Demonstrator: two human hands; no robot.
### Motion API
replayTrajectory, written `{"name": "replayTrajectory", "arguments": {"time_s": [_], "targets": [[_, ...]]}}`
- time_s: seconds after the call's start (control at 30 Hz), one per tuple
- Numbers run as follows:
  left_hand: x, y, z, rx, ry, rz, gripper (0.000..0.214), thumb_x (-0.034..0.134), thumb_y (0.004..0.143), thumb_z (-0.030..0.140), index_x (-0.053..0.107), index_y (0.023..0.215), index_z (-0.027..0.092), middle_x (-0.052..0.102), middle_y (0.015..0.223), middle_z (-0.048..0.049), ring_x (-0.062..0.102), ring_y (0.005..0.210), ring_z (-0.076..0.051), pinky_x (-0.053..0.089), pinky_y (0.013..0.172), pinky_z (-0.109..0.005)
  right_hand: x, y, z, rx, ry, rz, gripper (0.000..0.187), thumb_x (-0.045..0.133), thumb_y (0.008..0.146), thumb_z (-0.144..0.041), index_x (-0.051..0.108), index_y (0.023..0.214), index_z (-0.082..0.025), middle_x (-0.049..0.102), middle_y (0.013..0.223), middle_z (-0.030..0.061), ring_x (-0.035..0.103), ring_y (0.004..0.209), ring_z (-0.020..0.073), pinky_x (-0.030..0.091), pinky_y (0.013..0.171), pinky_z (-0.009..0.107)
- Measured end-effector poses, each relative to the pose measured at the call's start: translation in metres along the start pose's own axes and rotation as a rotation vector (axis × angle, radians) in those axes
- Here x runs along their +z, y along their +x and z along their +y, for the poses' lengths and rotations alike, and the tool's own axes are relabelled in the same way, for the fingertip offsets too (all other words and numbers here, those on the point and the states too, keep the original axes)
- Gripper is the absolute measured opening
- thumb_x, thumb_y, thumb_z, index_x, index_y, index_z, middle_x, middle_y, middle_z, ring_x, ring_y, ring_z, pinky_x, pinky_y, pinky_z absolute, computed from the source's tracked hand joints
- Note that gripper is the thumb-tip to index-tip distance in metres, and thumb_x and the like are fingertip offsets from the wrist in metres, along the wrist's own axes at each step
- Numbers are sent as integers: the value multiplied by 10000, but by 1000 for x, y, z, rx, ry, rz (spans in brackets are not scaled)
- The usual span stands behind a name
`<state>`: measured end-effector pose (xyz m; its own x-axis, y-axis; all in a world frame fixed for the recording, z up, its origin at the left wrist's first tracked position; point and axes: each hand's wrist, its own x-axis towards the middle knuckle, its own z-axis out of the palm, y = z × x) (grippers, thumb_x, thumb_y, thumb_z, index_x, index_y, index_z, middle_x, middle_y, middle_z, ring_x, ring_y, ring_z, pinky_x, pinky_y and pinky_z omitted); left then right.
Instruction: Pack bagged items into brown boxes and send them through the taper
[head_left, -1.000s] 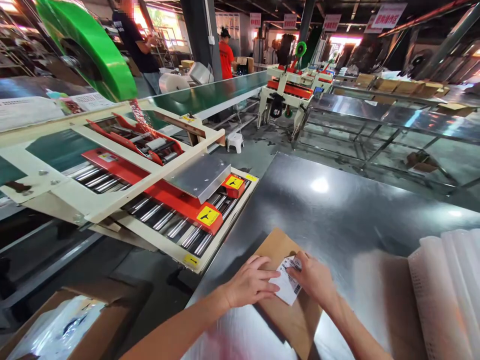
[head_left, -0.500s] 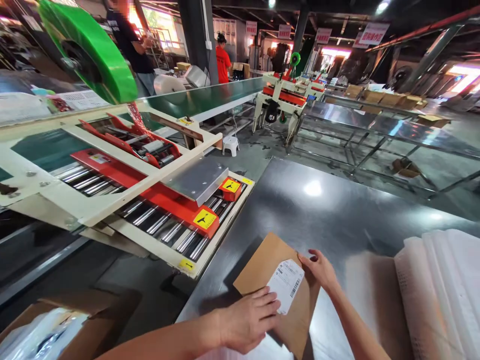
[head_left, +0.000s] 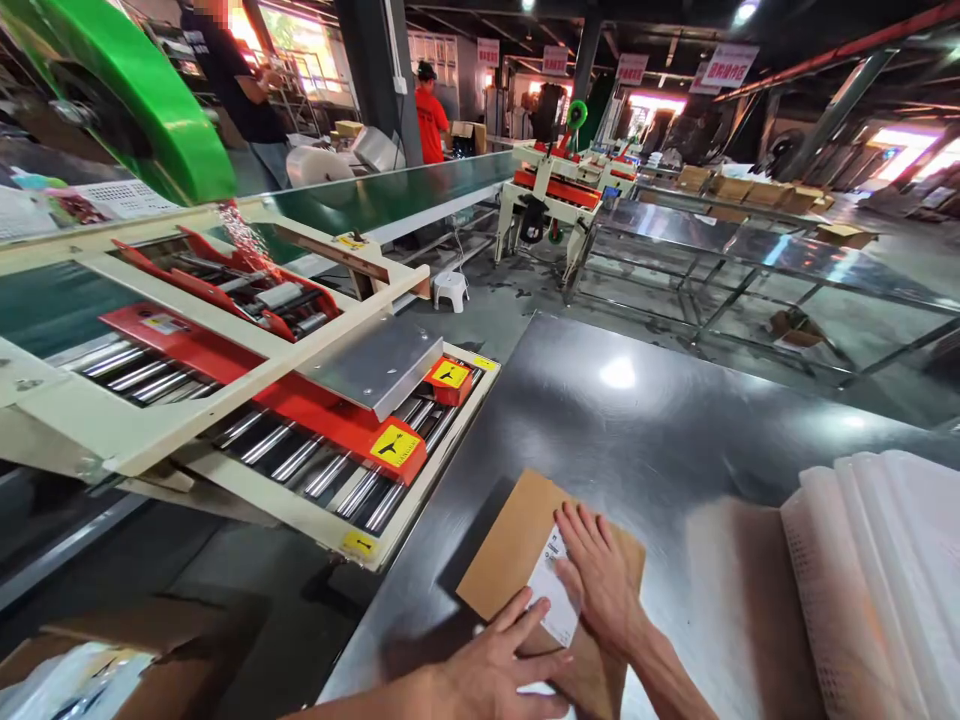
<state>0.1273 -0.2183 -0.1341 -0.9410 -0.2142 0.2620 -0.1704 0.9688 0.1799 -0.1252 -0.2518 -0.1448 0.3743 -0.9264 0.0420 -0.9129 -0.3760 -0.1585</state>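
A brown cardboard box (head_left: 499, 560) rests on the shiny metal table (head_left: 600, 430) in front of me. On its upper face lies a white shipping label (head_left: 551, 605), partly covered by my fingers. My right hand (head_left: 600, 570) presses flat on the label's right side and the cardboard, fingers stretched out. With fingers spread, my left hand (head_left: 502, 665) touches the label's lower left edge and the near part of the box. Something white shows beneath my left fingers; I cannot make out what it is.
Left of the table stands a carton-sealing machine (head_left: 300, 400) with rollers and a green tape roll (head_left: 172, 120). White perforated sheets (head_left: 877, 570) are stacked at the right. An open carton (head_left: 172, 650) sits low at left. Two people stand farther back.
My right hand has moved from the label's upper right corner to lie flat across it. My left hand has shifted down a little, its fingers now wider apart.
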Motion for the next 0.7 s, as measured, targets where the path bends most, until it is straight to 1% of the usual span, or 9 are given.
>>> {"name": "replayTrajectory", "arguments": {"time_s": [0.13,0.23,0.3,0.4,0.5,0.53,0.6,0.67,0.7], "targets": [[3,-3,2,-59,-132,-37,574,676,957,399,563,1518,358,541,1647,-50,482,1490,-513,448,1192,-731,-13,17,12,21,-29,-49,595,404,1121,-419,341,1669,-199,286,1732,96,279,1625,341,321,1317,627],[18,-13,8,-90,-192,33,673,652,937,349,485,1577,225,560,1611,-175,463,1524,-450,425,1233,-690,-18,19,-7,80,-16,-85,566,376,1125,-397,374,1660,-214,330,1724,82,299,1620,341,313,1314,646],[27,-18,14,-101,-199,75,672,656,923,321,486,1555,166,541,1610,-233,450,1536,-439,414,1240,-691,-17,20,-28,180,-16,-56,588,356,1124,-435,397,1652,-179,319,1728,113,296,1618,382,306,1295,697],[23,-18,21,-134,-259,78,646,658,918,336,517,1525,167,538,1613,-230,417,1551,-462,363,1248,-740,-11,21,-56,332,-24,22,716,355,1104,-540,374,1651,-79,245,1740,190,243,1623,459,250,1282,752],[7,-19,15,-177,-427,202,393,576,968,281,653,1344,194,730,1405,-148,612,1415,-360,398,1279,-628,-7,22,-68,368,-20,50,753,366,1097,-566,352,1658,-63,230,1747,200,204,1636,450,177,1311,728],[3,-22,11,-249,-461,275,323,539,991,244,686,1278,214,763,1352,-115,661,1362,-311,439,1270,-554,-5,22,-68,366,-9,49,740,369,1098,-561,354,1662,-82,233,1750,190,203,1640,439,171,1315,721],[1,-33,-1,-537,-460,429,318,493,1033,226,707,1266,251,746,1396,-84,655,1375,-264,479,1245,-470,-2,22,-67,363,19,46,706,383,1096,-552,364,1668,-139,245,1754,173,220,1639,428,183,1307,730],[6,-43,-13,-904,-480,535,366,535,1039,336,679,1366,258,682,1491,-107,578,1459,-311,478,1235,-527,0,25,-66,354,37,57,679,399,1095,-544,363,1675,-194,242,1762,158,216,1641,422,171,1302,741],[10,-45,-18,-1048,-558,543,432,563,1023,418,657,1411,250,689,1478,-121,577,1457,-340,484,1221,-565,-1,27,-66,354,43,63,675,408,1093,-539,360,1678,-205,231,1767,157,197,1646,421,153,1303,745]]}}
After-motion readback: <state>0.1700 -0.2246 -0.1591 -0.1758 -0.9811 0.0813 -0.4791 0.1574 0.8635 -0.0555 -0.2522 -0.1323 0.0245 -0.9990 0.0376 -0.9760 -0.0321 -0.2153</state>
